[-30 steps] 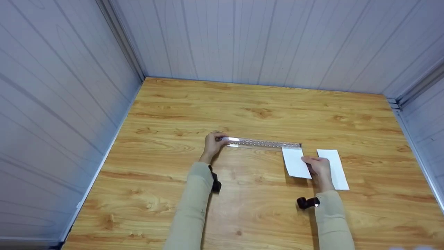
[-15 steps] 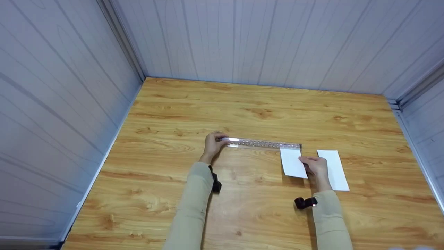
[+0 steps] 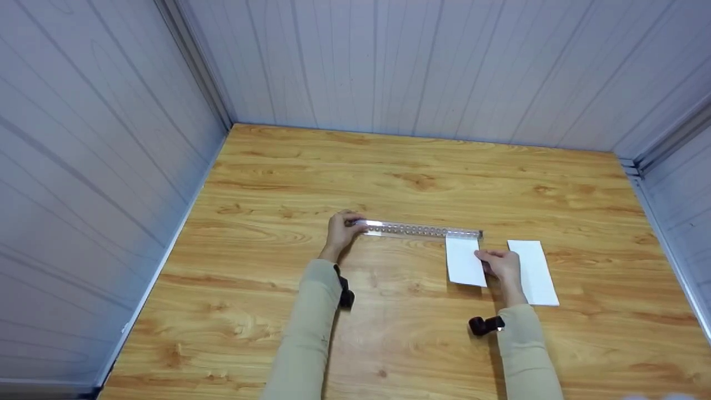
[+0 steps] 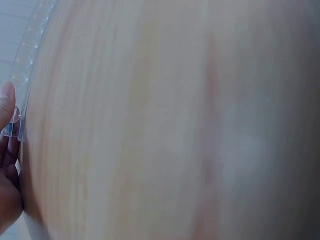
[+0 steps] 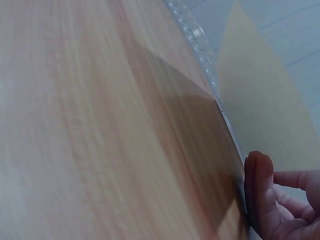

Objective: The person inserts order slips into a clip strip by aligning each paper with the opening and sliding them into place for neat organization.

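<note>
Nearest me I count two beige sleeves, the left sleeve and the right sleeve, and two black wrist cameras, one by the left wrist and one by the right. Both hands are pinching: the right hand has one edge of a white sheet between thumb and fingers, and the left hand grips the left end of a clear strip.

I see two white pieces on my feed. The second white piece lies on the wood-grain worktop to the right of the right hand. There is one strip, running across the middle of the worktop, see-through and shiny, with rows of round marks. The held sheet is plain and roughly rectangular, its far edge meeting the strip near the right end; from the right wrist it looks yellowish and raised off the wood.

I can't tell whether that edge goes over or under the strip. The left hand covers the strip's left end, and both wrist feeds crop their hands. Furthest off stands the pale back wall.
</note>
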Demonstrator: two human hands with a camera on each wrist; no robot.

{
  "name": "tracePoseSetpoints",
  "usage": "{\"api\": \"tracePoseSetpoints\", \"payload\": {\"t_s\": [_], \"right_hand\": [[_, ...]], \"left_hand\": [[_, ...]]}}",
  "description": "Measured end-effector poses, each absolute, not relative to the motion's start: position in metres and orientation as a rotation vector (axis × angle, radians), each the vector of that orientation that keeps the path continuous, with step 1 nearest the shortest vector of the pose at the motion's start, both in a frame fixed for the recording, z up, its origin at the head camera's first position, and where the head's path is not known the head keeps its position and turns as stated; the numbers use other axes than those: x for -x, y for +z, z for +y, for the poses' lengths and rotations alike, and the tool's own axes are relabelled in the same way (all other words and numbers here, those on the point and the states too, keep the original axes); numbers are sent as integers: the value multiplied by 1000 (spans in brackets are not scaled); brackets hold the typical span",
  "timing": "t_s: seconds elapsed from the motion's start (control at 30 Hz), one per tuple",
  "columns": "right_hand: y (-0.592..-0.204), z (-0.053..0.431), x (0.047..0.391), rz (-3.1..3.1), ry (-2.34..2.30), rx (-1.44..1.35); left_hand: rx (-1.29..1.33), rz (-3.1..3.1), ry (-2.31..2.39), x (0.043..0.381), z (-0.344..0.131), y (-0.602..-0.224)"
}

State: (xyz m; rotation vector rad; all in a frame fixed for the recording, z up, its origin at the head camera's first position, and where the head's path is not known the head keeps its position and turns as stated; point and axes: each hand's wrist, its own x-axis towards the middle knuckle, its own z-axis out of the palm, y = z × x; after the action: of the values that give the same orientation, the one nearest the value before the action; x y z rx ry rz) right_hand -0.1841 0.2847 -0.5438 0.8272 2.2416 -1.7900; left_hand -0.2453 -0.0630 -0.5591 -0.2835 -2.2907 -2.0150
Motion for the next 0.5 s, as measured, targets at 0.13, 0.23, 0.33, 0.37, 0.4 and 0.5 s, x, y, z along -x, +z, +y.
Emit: {"api": "tracePoseSetpoints", "payload": {"t_s": [0.13, 0.23, 0.33, 0.37, 0.4, 0.5], "right_hand": [[-546, 283, 185, 2246, -1810, -809], [-547, 282, 186, 2251, -1801, -816], [-547, 280, 187, 2248, -1800, -821], [-548, 280, 187, 2240, -1799, -823], [-548, 279, 187, 2235, -1800, -819], [-547, 278, 187, 2237, -1799, -817]], "left_hand": [[238, -2321, -1996, 252, -63, -573], [183, -2333, -2030, 254, -62, -575], [154, -2317, -2077, 253, -61, -575], [153, -2324, -2060, 253, -61, -575], [157, -2325, -2049, 253, -61, -575], [168, -2317, -2038, 253, -61, -575]]}}
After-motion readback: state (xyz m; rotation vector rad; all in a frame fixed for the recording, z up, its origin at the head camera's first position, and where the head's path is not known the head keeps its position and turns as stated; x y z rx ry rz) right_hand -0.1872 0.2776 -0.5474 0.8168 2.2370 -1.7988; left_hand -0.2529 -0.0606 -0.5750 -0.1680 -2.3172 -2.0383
